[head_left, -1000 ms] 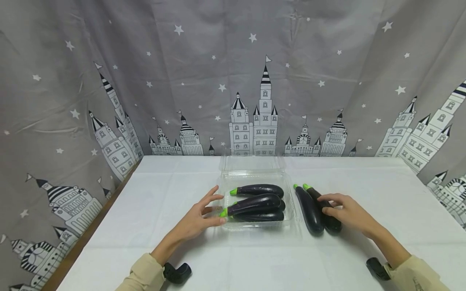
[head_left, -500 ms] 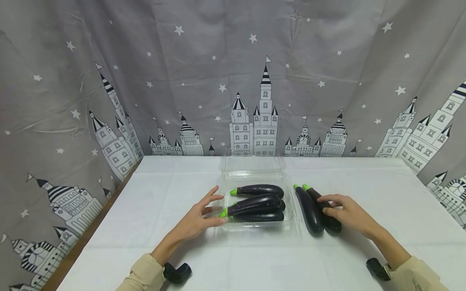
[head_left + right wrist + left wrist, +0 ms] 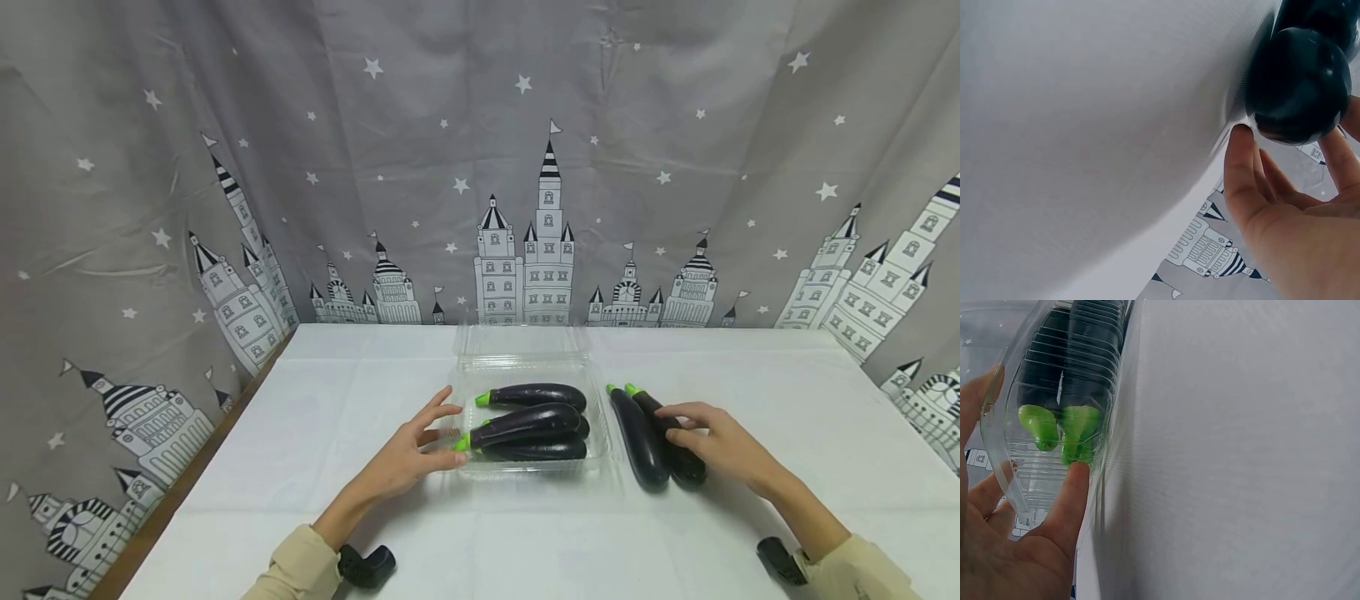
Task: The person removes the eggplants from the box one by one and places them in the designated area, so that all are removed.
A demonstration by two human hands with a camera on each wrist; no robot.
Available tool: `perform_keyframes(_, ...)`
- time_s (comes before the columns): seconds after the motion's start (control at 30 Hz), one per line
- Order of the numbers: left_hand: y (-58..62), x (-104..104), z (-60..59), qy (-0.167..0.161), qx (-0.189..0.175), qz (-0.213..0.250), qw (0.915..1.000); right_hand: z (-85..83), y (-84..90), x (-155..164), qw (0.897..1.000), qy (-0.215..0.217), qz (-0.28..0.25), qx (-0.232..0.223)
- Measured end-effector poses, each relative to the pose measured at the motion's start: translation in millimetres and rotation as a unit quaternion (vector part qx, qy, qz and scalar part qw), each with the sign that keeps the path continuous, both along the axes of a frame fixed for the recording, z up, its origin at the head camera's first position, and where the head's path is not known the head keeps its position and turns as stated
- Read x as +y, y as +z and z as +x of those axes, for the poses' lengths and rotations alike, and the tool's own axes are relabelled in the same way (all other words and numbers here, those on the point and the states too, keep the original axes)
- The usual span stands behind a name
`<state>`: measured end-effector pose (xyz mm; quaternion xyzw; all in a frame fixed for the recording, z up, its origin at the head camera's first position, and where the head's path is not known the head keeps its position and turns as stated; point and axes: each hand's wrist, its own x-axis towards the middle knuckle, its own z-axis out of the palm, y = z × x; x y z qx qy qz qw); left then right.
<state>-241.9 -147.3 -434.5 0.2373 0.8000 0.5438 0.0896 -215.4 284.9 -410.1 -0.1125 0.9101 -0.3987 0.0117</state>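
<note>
In the head view a clear plastic clamshell box (image 3: 468, 392) lies with its lid raised at the back. Several dark eggplants (image 3: 525, 423) with green stem ends are piled inside. My left hand (image 3: 405, 454) rests at the box's left side, fingers spread; the left wrist view has the thumb (image 3: 1072, 497) against the ribbed wall. To the right of the box, two more eggplants (image 3: 637, 437) lie side by side on the cloth. My right hand (image 3: 723, 446) is beside the outer eggplant (image 3: 1300, 87), its loosely bent fingers touching or nearly touching it.
A white cloth covers the table (image 3: 525, 542). Behind it hangs a grey curtain (image 3: 420, 125) printed with castles and stars. Black wrist devices sit at both sleeves, the left one (image 3: 367, 567) close to the tabletop. The table's brown edge (image 3: 202, 442) shows at the left.
The head view has tilted very slightly, so everything sits a little lower in it. Both hands, the box and the eggplants keep their places.
</note>
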Motion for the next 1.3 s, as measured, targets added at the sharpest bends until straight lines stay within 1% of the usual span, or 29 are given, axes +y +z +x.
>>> perform_keyframes(0.2,-0.4,0,0.7,0.003,-0.002,0.000,1.0000,0.9,2.2,2,1.000,-0.005,-0.003,0.006)
perform_keyframes(0.53,0.6,0,1.5,0.002,-0.005,-0.007,1.0000,5.2,10.0,6,1.000,-0.018,0.015,0.017)
perform_keyframes(0.7,1.1,0,1.5,0.003,-0.009,-0.008,0.9999,6.1,14.7,2,0.999,-0.005,-0.002,0.031)
perform_keyframes(0.9,0.8,0,1.0,0.001,-0.004,-0.009,1.0000,10.6,24.2,-13,0.998,0.024,-0.019,0.047)
perform_keyframes(0.97,0.5,0,0.7,0.001,-0.003,-0.009,1.0000,12.0,26.5,-19,0.998,0.033,-0.022,0.052)
perform_keyframes(1.17,-0.2,0,-0.2,0.003,-0.001,-0.005,1.0000,13.0,31.7,-32,0.996,0.043,-0.006,0.074)
perform_keyframes(1.3,-0.4,0,-0.7,0.001,-0.002,-0.002,1.0000,14.6,32.1,-40,0.996,0.049,-0.015,0.068)
